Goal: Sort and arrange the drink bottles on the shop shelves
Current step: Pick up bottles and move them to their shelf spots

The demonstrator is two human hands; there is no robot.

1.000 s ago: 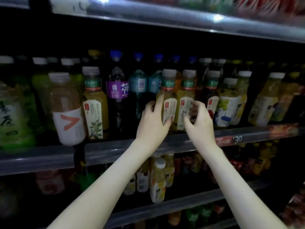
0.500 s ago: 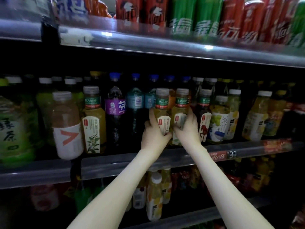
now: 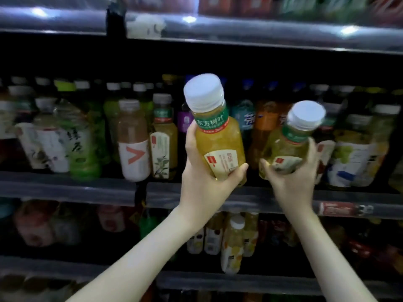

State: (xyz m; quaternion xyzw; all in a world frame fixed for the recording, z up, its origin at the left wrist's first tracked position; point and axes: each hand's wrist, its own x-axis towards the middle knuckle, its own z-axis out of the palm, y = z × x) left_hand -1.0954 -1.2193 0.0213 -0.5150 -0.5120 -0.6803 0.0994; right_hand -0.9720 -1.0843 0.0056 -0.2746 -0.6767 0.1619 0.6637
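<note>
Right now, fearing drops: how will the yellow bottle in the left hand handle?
Probably heavy for its size: the yellow bottle looks full. Likely stiff: the left hand grips it without denting. Round, so may roll if laid down.

I read 东方树叶 in white on the green neck band of the yellow drink bottle (image 3: 218, 144) held by the left hand (image 3: 202, 177); the band on the paler bottle (image 3: 283, 147) in the right hand (image 3: 292, 182) is too blurred for me. A brown drink bottle (image 3: 133, 136) to the left carries a big red V on its white label. The price tag (image 3: 340, 209) on the shelf rail (image 3: 65, 189) shows 30.
</note>
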